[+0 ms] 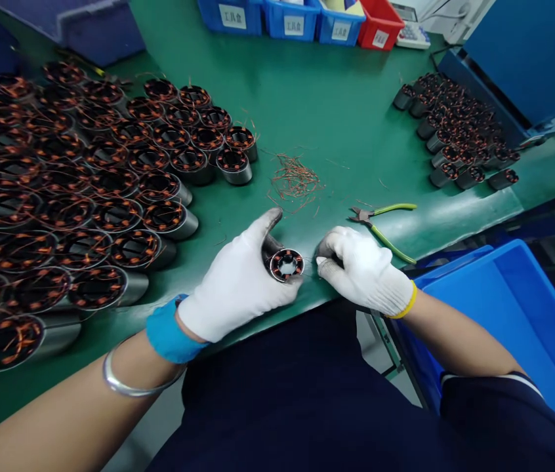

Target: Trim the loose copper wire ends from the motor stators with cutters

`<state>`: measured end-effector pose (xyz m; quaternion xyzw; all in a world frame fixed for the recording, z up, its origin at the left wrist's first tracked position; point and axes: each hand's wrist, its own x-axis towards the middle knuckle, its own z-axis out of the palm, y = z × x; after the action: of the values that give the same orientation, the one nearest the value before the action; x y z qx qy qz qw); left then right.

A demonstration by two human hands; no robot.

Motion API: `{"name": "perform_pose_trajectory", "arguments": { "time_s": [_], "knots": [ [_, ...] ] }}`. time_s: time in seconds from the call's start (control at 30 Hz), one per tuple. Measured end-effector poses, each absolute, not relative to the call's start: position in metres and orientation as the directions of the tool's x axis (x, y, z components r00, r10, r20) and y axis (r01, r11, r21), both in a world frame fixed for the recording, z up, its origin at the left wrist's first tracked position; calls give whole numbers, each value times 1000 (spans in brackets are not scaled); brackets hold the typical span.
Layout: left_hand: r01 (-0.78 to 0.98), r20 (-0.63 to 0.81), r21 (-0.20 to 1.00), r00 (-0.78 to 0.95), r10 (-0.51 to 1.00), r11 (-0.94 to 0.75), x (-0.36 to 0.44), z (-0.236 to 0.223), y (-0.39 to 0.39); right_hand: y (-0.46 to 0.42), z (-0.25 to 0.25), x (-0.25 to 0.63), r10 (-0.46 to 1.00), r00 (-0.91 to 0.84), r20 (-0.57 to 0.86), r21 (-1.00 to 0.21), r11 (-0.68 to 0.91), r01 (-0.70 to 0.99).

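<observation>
My left hand (243,278), in a white glove with dark fingertips, is wrapped round a motor stator (287,265), a metal ring with copper windings inside, its open end facing up. Just to the right, my gloved right hand (356,265) is closed in a pinch on thin wire that runs toward the stator's edge. Beyond both hands lies a loose heap of copper wire clippings (297,180). A pair of cutting pliers (380,226) with green handles rests on the table, jaws apart, just past my right hand.
Rows of stators (110,157) crowd the green table (327,85) at left. More stators (464,131) stand at the far right beside a blue machine (528,59). Small blue bins (238,16) and a red bin (380,26) line the back. A blue crate (508,314) sits below the right edge.
</observation>
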<state>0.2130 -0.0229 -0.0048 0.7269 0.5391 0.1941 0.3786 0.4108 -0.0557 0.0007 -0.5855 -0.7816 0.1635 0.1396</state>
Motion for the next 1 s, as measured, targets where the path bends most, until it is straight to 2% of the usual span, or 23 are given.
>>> {"name": "perform_pose_trajectory", "arguments": {
  "time_s": [0.07,0.13,0.2,0.33,0.4,0.6,0.87,0.93,1.0],
  "knots": [
    [628,-106,759,375,921,-169,210,-6,-21,-60,12,409,952,-289,102,-342,306,888],
    [610,-80,763,418,905,-215,205,-9,-20,-66,16,406,922,-348,168,-333,386,861],
    [599,-50,756,455,889,-264,200,-13,-18,-70,11,404,904,-410,123,-353,426,833],
    [611,-12,729,462,887,-309,195,-20,-18,-69,-17,400,922,-386,-21,-368,352,861],
    [616,19,713,460,888,-335,196,-22,-20,-64,-27,401,910,-412,-42,-395,364,844],
    [486,283,633,579,765,-602,207,-23,-25,-54,-25,409,888,-460,-22,-507,387,770],
    [516,270,594,595,757,-617,214,-21,-24,-49,5,441,887,-444,-128,-621,278,733],
    [536,264,593,575,774,-601,216,-23,-25,-47,11,448,919,-385,-86,-607,258,752],
    [551,252,598,561,788,-583,217,-25,-26,-45,11,446,940,-341,17,-544,295,786]
  ]
}}
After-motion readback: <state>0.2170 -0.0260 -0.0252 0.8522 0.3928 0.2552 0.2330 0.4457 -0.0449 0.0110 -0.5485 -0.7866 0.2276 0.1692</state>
